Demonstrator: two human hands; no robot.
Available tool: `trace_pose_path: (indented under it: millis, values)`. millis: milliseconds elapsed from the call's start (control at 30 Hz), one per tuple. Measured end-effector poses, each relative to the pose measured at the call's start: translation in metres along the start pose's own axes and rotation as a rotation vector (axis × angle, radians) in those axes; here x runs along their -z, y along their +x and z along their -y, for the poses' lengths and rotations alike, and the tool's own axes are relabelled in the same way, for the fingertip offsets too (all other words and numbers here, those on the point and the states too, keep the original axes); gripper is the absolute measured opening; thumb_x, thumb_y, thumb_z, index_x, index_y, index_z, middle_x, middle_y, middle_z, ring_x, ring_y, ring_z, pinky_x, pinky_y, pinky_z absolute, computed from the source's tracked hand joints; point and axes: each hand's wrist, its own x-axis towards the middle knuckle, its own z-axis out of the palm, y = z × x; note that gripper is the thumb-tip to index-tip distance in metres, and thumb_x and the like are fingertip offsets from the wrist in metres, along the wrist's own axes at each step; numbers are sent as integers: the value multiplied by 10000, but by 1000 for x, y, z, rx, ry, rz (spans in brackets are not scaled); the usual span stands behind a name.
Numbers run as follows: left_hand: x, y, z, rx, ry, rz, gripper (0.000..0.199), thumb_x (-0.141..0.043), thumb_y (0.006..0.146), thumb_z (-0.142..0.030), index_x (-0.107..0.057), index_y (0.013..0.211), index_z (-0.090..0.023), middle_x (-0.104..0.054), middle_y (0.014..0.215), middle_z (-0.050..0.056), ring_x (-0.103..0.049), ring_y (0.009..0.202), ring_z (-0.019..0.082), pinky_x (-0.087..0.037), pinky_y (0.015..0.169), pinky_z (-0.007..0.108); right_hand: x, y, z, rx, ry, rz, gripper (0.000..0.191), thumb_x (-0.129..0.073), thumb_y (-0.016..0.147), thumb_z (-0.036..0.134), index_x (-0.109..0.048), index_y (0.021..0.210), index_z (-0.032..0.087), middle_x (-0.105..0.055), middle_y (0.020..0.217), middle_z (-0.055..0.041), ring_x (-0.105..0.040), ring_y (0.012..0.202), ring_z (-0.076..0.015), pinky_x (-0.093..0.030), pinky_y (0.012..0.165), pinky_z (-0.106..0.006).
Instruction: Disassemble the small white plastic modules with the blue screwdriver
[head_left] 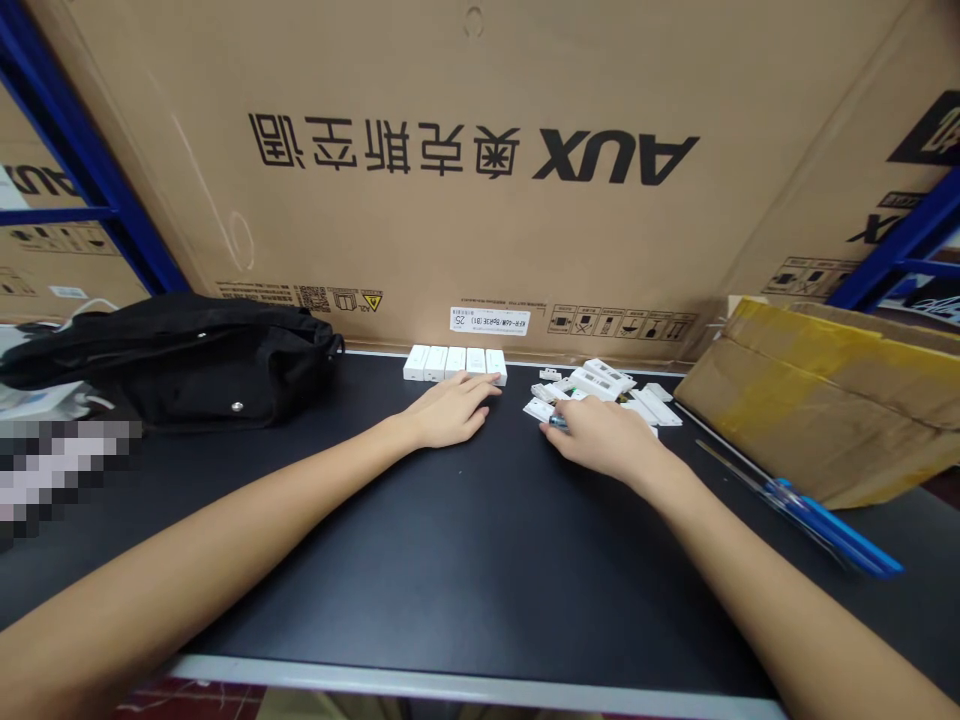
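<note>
Brown cardboard fills the background: a huge carton (450,230), its black AUX lettering upside down, stands behind the back edge of a black surface (465,560), with blue rack posts (82,140) at either side. Five small white boxes (455,360) stand in a tight row near the middle of that back edge. Just in front of the row lies the left hand (448,410), palm down, fingers stretched and slightly apart, thumb spread away; its fingertips overlap the row's right end in view, and whether they touch it I cannot tell.

Nearer the right edge, the right hand (600,432) bends over a loose heap of flat white parts (600,378), thumb and fingers curled inward. A small dark piece (559,422) shows beside the thumb; whether the fingers are clamped on it I cannot tell.

Toward the right edge sits a worn carton (825,400) with yellow tape, and in front of it a blue-handled tool (836,528) points its thin metal end at the heap. Near the back left corner slumps a black bag (195,365).
</note>
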Motion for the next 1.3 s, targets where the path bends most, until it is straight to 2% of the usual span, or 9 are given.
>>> trace_pose_path:
  millis: [100, 233, 500, 700, 867, 967, 1100, 1200, 1300]
  values:
    - [-1, 2, 1, -3, 12, 43, 417, -366, 977, -299, -498, 1362, -208, -353, 1595, 45, -507, 1228, 274, -420, 1062, 451, -2, 0, 1, 6, 13, -24, 425, -402, 947, 427, -650, 1165, 160, -713, 1069, -190, -687, 972, -382, -498, 735, -444]
    - [-2, 4, 1, -32, 40, 36, 408, -369, 973, -287, -511, 1340, -178, -334, 1601, 73, -492, 1248, 285, -402, 1082, 461, -6, 1, 6, 70, 47, -37, 481, -407, 952, 413, -516, 1389, 243, -714, 1165, -138, -683, 1033, -341, -500, 798, -428]
    - [-2, 2, 1, -57, 25, -38, 327, -399, 964, -262, -561, 1239, -193, -442, 1510, 85, -458, 1338, 252, -364, 1144, 421, -9, 1, 14, 10, 34, -28, 509, -366, 957, 423, -534, 1386, 206, -726, 1103, -177, -689, 992, -389, -506, 748, -476]
    - [1, 1, -2, -53, 65, -62, 359, -405, 971, -286, -530, 1297, -205, -449, 1510, 87, -474, 1324, 254, -377, 1129, 434, -7, -1, 16, 33, 38, -24, 486, -375, 961, 402, -519, 1416, 309, -712, 1205, -112, -683, 1040, -345, -499, 787, -444]
    - [16, -3, 5, 131, 194, -268, 308, -441, 930, -269, -553, 1198, -166, -574, 1329, 120, -519, 1201, 279, -433, 1042, 445, -5, -2, 18, 2, 30, -17, 499, -375, 957, 388, -542, 1384, 189, -729, 1112, -166, -697, 983, -362, -498, 749, -440]
    - [19, -8, 22, 304, 250, -351, 324, -451, 911, -268, -540, 1202, -159, -555, 1362, 136, -491, 1240, 307, -452, 994, 467, -4, -2, 19, 4, 31, -21, 526, -375, 960, 397, -484, 1419, 164, -735, 1076, -170, -703, 956, -360, -494, 737, -432]
    - [18, -22, 43, 394, 198, -266, 420, -435, 922, -318, -478, 1303, -147, -487, 1473, 140, -444, 1350, 293, -402, 1088, 457, -4, -5, 22, 15, 32, -22, 495, -371, 961, 403, -512, 1374, 169, -740, 1050, -160, -705, 945, -353, -489, 727, -420]
    - [22, -42, 45, 424, 196, -215, 459, -413, 938, -353, -431, 1352, -157, -583, 1361, 141, -547, 1242, 299, -445, 1030, 461, -4, -7, 25, 36, 35, -23, 489, -367, 959, 397, -514, 1361, 159, -741, 1042, -160, -705, 934, -354, -487, 714, -416]
    - [33, -62, 38, 419, 241, -185, 347, -431, 930, -393, -518, 1202, -195, -644, 1215, 115, -607, 1099, 296, -496, 916, 441, -3, -10, 27, 62, 42, -24, 496, -373, 954, 392, -505, 1363, 143, -734, 1062, -179, -701, 941, -363, -484, 714, -420]
